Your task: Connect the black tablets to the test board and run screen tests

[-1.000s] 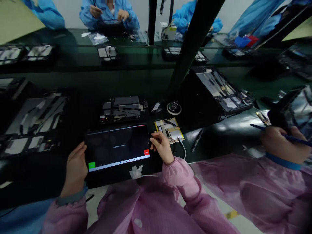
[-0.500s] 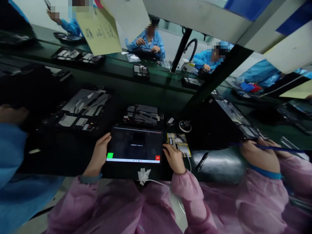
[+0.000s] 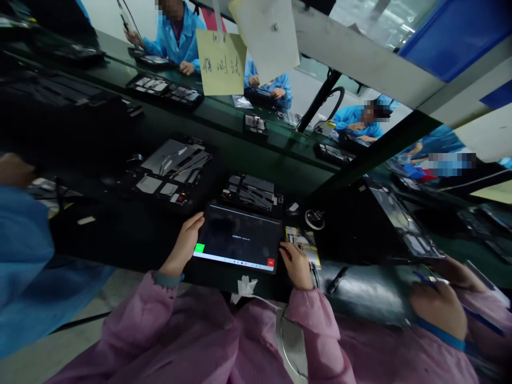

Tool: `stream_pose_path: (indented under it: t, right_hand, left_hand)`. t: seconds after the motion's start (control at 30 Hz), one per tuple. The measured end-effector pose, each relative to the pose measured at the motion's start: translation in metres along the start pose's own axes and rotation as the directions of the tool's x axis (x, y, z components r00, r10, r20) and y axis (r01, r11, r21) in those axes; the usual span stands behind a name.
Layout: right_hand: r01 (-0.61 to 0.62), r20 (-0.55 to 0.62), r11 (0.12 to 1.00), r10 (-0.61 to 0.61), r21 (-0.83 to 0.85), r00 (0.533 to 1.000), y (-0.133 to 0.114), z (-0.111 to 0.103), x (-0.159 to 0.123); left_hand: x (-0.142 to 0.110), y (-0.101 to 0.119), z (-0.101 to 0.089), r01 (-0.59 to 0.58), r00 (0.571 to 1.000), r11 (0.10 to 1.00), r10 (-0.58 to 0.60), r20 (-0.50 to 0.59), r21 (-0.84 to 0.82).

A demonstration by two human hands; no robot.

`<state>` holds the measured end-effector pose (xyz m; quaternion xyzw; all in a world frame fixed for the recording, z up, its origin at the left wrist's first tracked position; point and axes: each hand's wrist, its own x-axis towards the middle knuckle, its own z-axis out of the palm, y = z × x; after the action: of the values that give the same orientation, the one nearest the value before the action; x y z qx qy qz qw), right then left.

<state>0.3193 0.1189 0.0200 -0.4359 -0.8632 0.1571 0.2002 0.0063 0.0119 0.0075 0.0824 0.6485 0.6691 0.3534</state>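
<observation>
A dark tablet (image 3: 240, 237) lies face up and tilted, with a green square at its lower left and a red one at its lower right. My left hand (image 3: 184, 242) grips the left edge, thumb near the upper corner. At the right edge my right hand (image 3: 296, 265) pinches the side with curled fingers; a cable passes under that hand. A yellow-edged board or packet (image 3: 306, 242) sits just beyond it. Directly behind the tablet stands an opened device stack (image 3: 252, 191) with exposed silver parts. Crumpled white tape (image 3: 247, 286) hangs at the bench edge in front of me.
Larger opened tablets (image 3: 172, 170) are piled behind on the left. A round white-rimmed object (image 3: 314, 219) and a black pen-like tool (image 3: 337, 279) lie to the right. Co-workers' hands (image 3: 438, 304) work at far right. A yellow note (image 3: 221, 63) hangs overhead; a dark post slants across the right.
The view has swung left, so the bench and tablet appear farther right. Both my hands keep their places on the tablet's edges. The co-worker's hands at right have shifted.
</observation>
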Motion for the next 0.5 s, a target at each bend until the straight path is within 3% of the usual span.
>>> stream_pose_path:
  t: [0.5]
  right_hand:
    - [0.032,0.031,0.992,-0.028,-0.120,0.999,-0.008,-0.005,0.009]
  left_hand:
    - [0.002,-0.002,0.000,0.016,1.000,0.999,-0.016,0.000,-0.034]
